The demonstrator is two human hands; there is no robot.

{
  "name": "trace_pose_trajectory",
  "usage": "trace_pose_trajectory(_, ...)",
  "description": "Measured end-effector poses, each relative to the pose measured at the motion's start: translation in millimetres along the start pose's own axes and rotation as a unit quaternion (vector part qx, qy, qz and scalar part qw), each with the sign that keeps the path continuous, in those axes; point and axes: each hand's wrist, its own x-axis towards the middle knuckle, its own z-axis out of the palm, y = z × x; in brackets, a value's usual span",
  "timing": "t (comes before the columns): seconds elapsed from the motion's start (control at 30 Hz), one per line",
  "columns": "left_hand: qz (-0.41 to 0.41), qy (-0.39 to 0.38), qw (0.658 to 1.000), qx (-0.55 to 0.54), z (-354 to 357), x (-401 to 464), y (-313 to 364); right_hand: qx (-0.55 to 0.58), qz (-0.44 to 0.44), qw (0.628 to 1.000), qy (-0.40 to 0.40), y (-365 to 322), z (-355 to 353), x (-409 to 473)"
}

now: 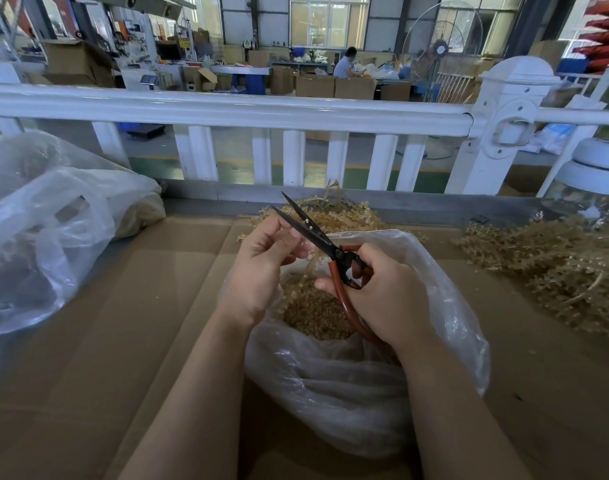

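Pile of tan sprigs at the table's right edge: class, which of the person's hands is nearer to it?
Right. The right hand, gripping the scissors, sits left of the pile; the left hand, pinching a sprig, is farther left.

Ahead of you a white railing [227,112] runs across, with a thick post [504,126] at your right. Beyond it lies a workshop hall: green floor [358,174], cardboard boxes [317,85], a big standing fan [441,39] and a person [344,65] seated far off. Daylight comes through tall windows [327,22] at the back. Brown cardboard covers your tabletop [88,341].
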Motion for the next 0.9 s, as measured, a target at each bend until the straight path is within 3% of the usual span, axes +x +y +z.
trace_pose_trajectory(0.9,-0.008,-0.030,0.999,0.035,0.1,0.2,-0.6,0.022,0.002,1.000,-0.012,-1.8,-0.2,1.3)
